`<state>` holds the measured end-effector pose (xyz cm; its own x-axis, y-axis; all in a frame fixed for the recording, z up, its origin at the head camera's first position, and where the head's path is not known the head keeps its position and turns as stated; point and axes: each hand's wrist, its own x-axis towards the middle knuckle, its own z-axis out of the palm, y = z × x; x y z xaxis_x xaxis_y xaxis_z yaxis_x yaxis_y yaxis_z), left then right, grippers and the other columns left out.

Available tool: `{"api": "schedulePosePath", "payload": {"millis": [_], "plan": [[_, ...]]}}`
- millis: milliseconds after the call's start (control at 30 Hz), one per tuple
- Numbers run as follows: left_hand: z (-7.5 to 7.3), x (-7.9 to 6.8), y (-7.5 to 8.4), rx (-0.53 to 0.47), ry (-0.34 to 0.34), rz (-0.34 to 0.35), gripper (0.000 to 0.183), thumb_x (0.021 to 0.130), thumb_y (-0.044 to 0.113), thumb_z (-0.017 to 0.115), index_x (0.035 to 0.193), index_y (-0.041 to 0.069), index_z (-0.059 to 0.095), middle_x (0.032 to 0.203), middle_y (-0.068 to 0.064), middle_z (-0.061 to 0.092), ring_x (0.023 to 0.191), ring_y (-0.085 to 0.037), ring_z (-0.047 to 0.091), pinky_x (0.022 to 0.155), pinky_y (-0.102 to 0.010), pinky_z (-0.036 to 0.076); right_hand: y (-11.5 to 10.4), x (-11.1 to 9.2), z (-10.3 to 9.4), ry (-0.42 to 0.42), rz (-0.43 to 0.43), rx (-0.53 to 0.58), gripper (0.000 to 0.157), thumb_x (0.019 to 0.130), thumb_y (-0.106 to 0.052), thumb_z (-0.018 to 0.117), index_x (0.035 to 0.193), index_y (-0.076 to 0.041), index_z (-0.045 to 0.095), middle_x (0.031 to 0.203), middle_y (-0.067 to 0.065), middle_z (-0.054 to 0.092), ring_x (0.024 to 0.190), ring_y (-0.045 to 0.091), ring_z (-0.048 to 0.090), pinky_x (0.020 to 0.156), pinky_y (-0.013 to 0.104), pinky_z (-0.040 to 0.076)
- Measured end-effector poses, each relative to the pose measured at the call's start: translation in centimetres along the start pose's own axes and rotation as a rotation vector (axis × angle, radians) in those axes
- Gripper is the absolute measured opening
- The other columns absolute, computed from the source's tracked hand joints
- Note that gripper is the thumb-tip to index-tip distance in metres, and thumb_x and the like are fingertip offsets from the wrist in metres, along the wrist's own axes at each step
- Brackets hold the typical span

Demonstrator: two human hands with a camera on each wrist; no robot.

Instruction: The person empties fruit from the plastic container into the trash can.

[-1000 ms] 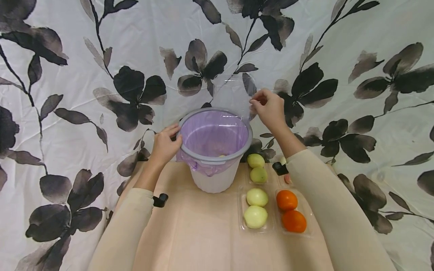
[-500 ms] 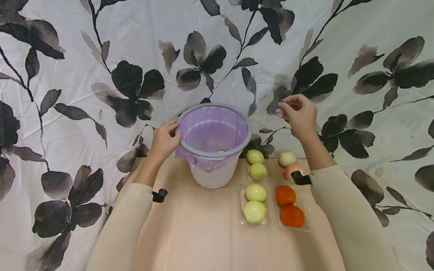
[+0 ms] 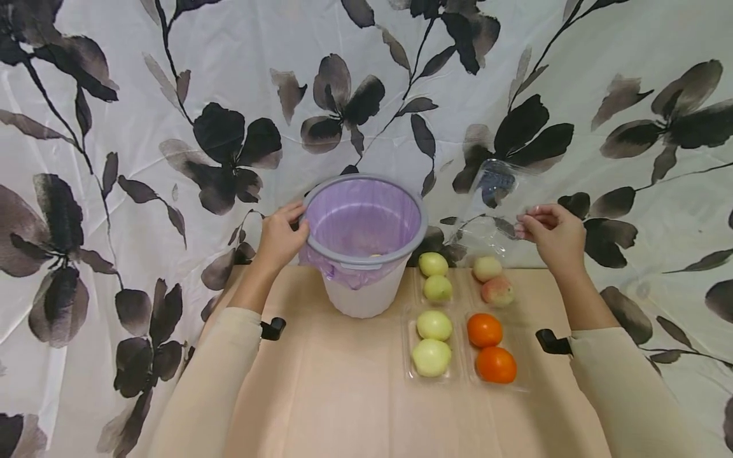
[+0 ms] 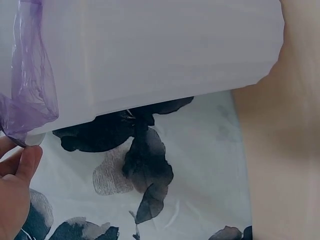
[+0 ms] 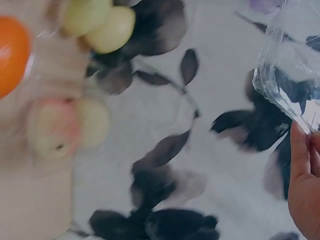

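A white bucket (image 3: 362, 300) with a grey rim and a purple bag liner (image 3: 355, 210) stands at the back of the table. My left hand (image 3: 280, 235) grips its rim on the left side; in the left wrist view the thumb and fingers pinch the rim beside the purple bag. To the right of the bucket, above the table's back edge, my right hand (image 3: 555, 236) pinches a clear plastic tray (image 3: 487, 203) by its edge. The right wrist view shows this see-through tray (image 5: 272, 82) with nothing in it. Deep in the bucket a small yellowish bit shows, too little to identify.
Right of the bucket, clear trays hold pale green fruits (image 3: 432, 357), two orange fruits (image 3: 495, 364) and two peaches (image 3: 497, 291). The wooden table (image 3: 326, 394) ends at a flower-patterned cloth (image 3: 229, 57) behind.
My right hand has carried the clear tray from over the bucket's right rim to the right and lower, behind the peaches. The left hand has stayed on the rim.
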<state>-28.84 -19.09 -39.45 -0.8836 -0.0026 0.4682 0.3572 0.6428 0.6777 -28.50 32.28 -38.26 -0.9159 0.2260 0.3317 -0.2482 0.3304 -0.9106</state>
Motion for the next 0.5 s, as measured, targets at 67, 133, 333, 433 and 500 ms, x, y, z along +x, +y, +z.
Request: {"api": "schedulePosePath", "payload": {"millis": [67,133,333,433,500], "plan": [[0.1,0.1,0.2,-0.001,-0.003,-0.001,0.043,0.091,0.011,0.063,0.131,-0.005,0.067,0.142,-0.018,0.063,0.123,-0.035,0.067,0.106,-0.046,0.053,1.1,-0.5,-1.2,-0.006,0.03,-0.02,0.028,0.094,0.001,0.07,0.118,0.01,0.059,0.086,-0.016,0.071,0.068,-0.001,0.073,0.065,0.019,0.06],[0.2,0.2,0.3,-0.001,-0.005,0.001,0.043,0.091,0.011,0.063,0.131,-0.005,0.067,0.143,-0.018,0.063,0.122,-0.034,0.067,0.106,-0.046,0.054,2.3,-0.8,-2.4,-0.007,0.054,-0.066,0.029,0.094,0.0,0.069,0.12,0.009,0.059,0.086,-0.019,0.069,0.069,-0.003,0.073,0.065,0.018,0.06],[0.3,0.3,0.4,0.001,-0.006,-0.013,0.043,0.091,0.01,0.062,0.131,-0.005,0.067,0.143,-0.019,0.063,0.121,-0.035,0.068,0.106,-0.045,0.054,5.7,-2.0,-5.4,-0.017,0.117,-0.169,0.023,0.096,-0.007,0.07,0.116,-0.001,0.062,0.084,-0.024,0.068,0.069,-0.005,0.071,0.065,0.016,0.059],[0.3,0.3,0.3,0.005,-0.004,-0.011,0.044,0.091,0.011,0.063,0.131,-0.005,0.067,0.143,-0.019,0.063,0.12,-0.034,0.068,0.106,-0.045,0.054,7.2,-2.5,-6.6,-0.025,0.135,-0.187,0.019,0.098,-0.009,0.068,0.114,-0.003,0.061,0.083,-0.023,0.068,0.068,-0.005,0.071,0.064,0.016,0.059],[0.3,0.3,0.2,0.005,-0.005,-0.013,0.043,0.091,0.011,0.063,0.131,-0.005,0.067,0.143,-0.018,0.063,0.119,-0.034,0.069,0.106,-0.044,0.054,8.3,-2.9,-7.3,-0.035,0.145,-0.209,0.02,0.099,-0.009,0.066,0.116,0.0,0.06,0.083,-0.024,0.067,0.068,-0.005,0.071,0.064,0.016,0.059]]}}
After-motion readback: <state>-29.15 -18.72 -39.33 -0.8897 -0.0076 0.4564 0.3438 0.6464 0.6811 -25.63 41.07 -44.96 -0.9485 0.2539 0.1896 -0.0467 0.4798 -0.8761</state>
